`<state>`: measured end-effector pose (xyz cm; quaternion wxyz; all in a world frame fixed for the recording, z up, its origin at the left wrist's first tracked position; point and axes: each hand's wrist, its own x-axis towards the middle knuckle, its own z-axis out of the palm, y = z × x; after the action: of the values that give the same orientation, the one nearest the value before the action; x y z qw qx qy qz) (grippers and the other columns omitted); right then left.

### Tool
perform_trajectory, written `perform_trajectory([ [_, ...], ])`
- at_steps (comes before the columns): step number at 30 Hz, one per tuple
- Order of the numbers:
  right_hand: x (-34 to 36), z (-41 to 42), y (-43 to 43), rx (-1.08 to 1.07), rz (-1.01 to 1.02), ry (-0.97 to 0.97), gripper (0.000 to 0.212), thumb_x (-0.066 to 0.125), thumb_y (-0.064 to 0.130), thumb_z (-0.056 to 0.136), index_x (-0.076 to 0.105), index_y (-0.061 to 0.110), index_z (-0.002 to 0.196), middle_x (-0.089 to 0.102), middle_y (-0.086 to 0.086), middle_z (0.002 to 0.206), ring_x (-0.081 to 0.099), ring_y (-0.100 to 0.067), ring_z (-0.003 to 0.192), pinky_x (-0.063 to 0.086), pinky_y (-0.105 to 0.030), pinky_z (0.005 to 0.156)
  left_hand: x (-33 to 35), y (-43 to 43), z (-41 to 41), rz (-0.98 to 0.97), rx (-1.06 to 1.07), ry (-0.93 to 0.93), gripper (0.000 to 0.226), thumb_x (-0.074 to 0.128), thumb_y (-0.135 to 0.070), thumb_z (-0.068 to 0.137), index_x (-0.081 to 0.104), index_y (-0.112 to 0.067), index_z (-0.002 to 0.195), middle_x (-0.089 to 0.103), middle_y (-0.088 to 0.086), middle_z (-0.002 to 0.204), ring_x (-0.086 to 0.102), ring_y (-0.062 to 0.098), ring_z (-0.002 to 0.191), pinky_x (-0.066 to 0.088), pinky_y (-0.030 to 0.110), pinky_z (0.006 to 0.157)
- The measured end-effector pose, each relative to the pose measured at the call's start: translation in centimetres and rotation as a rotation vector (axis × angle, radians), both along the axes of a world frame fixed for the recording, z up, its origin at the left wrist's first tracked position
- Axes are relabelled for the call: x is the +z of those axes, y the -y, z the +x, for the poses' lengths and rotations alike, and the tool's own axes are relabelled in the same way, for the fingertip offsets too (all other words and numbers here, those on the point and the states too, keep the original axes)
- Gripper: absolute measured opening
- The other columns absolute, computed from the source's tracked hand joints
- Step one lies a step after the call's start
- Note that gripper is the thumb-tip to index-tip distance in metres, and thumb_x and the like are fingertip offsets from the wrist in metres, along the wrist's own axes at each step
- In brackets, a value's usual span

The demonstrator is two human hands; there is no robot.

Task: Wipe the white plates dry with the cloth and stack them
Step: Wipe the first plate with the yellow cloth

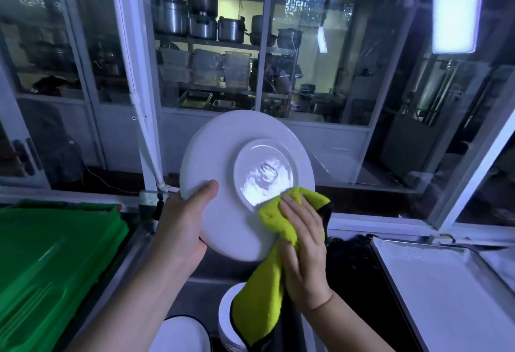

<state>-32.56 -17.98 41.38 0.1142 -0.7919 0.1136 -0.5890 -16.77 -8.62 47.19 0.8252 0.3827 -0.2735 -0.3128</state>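
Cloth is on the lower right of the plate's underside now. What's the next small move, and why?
Probably sweep the cloth up across the recessed centre of the plate. That centre shows patchy shine that looks like water, and the right hand holds the cloth only at its lower right edge. The left hand grips the left rim, so the plate looks steady.

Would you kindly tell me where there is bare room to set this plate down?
Bare: the metal tray on the right, and the green lid on the left. Crowded: below the held plate, where the plate stack and a dark-rimmed dish sit by the hanging cloth.
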Motion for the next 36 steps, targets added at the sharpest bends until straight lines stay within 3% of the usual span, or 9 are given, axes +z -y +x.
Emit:
perform_trajectory([
  [5, 2.6, 0.6, 0.3, 0.012, 0.181, -0.088, 0.044, 0.042, 0.021, 0.094, 0.049, 0.004, 0.134, 0.047, -0.006, 0.143, 0.031, -0.027, 0.141, 0.025, -0.042, 0.116, -0.3, -0.7, 0.6, 0.049, -0.032, 0.168, 0.026, 0.076, -0.025, 0.057, 0.079, -0.023, 0.083, 0.076, 0.006, 0.086, 0.073, 0.021, 0.08, 0.057, 0.032, 0.061],
  [11, 3.8, 1.6, -1.0, 0.045, 0.113, -0.224, 0.051, 0.048, 0.015, 0.092, 0.037, 0.003, 0.142, 0.032, -0.011, 0.152, 0.018, -0.028, 0.146, 0.017, -0.036, 0.119, -1.7, 0.2, -0.3, 0.161, -0.051, 0.154, 0.041, 0.077, -0.036, 0.048, 0.077, -0.013, 0.082, 0.074, 0.02, 0.087, 0.071, 0.036, 0.08, 0.055, 0.051, 0.079],
  [14, 1.5, 0.2, -1.6, 0.115, -0.005, -0.289, 0.053, 0.053, 0.0, 0.087, 0.041, -0.007, 0.138, 0.036, -0.019, 0.149, 0.026, -0.036, 0.143, 0.025, -0.044, 0.116, -2.4, 0.8, -0.5, 0.182, -0.1, 0.136, 0.037, 0.078, -0.032, 0.051, 0.077, -0.011, 0.082, 0.073, 0.023, 0.084, 0.07, 0.038, 0.075, 0.056, 0.052, 0.072],
  [18, -1.7, -3.7, -0.9, 0.034, -0.15, -0.381, 0.039, 0.037, 0.018, 0.1, 0.044, 0.001, 0.134, 0.045, -0.015, 0.143, 0.044, -0.03, 0.133, 0.039, -0.04, 0.105, -3.1, 1.4, -1.9, 0.127, -0.17, 0.126, 0.017, 0.068, -0.015, 0.067, 0.078, -0.019, 0.08, 0.075, 0.014, 0.078, 0.073, 0.029, 0.069, 0.055, 0.036, 0.055],
  [24, -0.2, -7.2, 1.7, -0.117, 0.205, 0.05, 0.037, 0.044, -0.004, 0.09, 0.055, -0.002, 0.125, 0.054, -0.016, 0.133, 0.048, -0.028, 0.128, 0.039, -0.05, 0.105, -3.3, 2.8, -4.1, 0.183, -0.232, 0.191, 0.016, 0.076, -0.023, 0.058, 0.079, -0.024, 0.074, 0.075, 0.01, 0.074, 0.072, 0.023, 0.067, 0.056, 0.037, 0.057],
  [28, 4.8, -8.2, 4.0, -0.062, 0.154, -0.108, 0.043, 0.048, 0.014, 0.091, 0.05, 0.003, 0.133, 0.048, -0.007, 0.14, 0.04, -0.022, 0.135, 0.029, -0.037, 0.114, -3.7, 3.8, -7.8, 0.221, -0.301, 0.365, 0.043, 0.077, -0.039, 0.055, 0.073, -0.003, 0.078, 0.071, 0.023, 0.075, 0.067, 0.029, 0.068, 0.052, 0.041, 0.057],
  [31, 5.8, -11.2, 6.3, -0.126, 0.17, -0.26, 0.05, 0.047, 0.027, 0.088, 0.051, 0.012, 0.135, 0.047, 0.002, 0.141, 0.037, -0.014, 0.135, 0.024, -0.03, 0.114, -3.9, 4.9, -11.2, 0.253, -0.368, 0.357, 0.056, 0.078, -0.04, 0.056, 0.065, 0.009, 0.078, 0.063, 0.042, 0.083, 0.059, 0.034, 0.076, 0.049, 0.06, 0.061],
  [34, 4.7, -16.0, 8.5, -0.094, 0.422, -0.173, 0.042, 0.05, 0.024, 0.087, 0.054, 0.03, 0.128, 0.051, 0.017, 0.134, 0.041, -0.001, 0.128, 0.028, -0.022, 0.108, -3.9, 6.4, -15.1, 0.259, -0.378, 0.335, 0.075, 0.08, -0.04, 0.054, 0.052, 0.023, 0.083, 0.06, 0.026, 0.083, 0.053, 0.033, 0.079, 0.04, 0.048, 0.068],
  [36, 3.2, -19.7, 9.9, -0.034, 0.672, -0.034, 0.034, 0.05, 0.021, 0.088, 0.059, 0.038, 0.117, 0.061, 0.022, 0.117, 0.053, 0.001, 0.112, 0.038, -0.02, 0.097, -3.9, 7.5, -18.2, 0.262, -0.364, 0.341, 0.06, 0.079, -0.037, 0.054, 0.063, 0.015, 0.08, 0.066, 0.025, 0.086, 0.064, 0.038, 0.079, 0.047, 0.051, 0.068],
])
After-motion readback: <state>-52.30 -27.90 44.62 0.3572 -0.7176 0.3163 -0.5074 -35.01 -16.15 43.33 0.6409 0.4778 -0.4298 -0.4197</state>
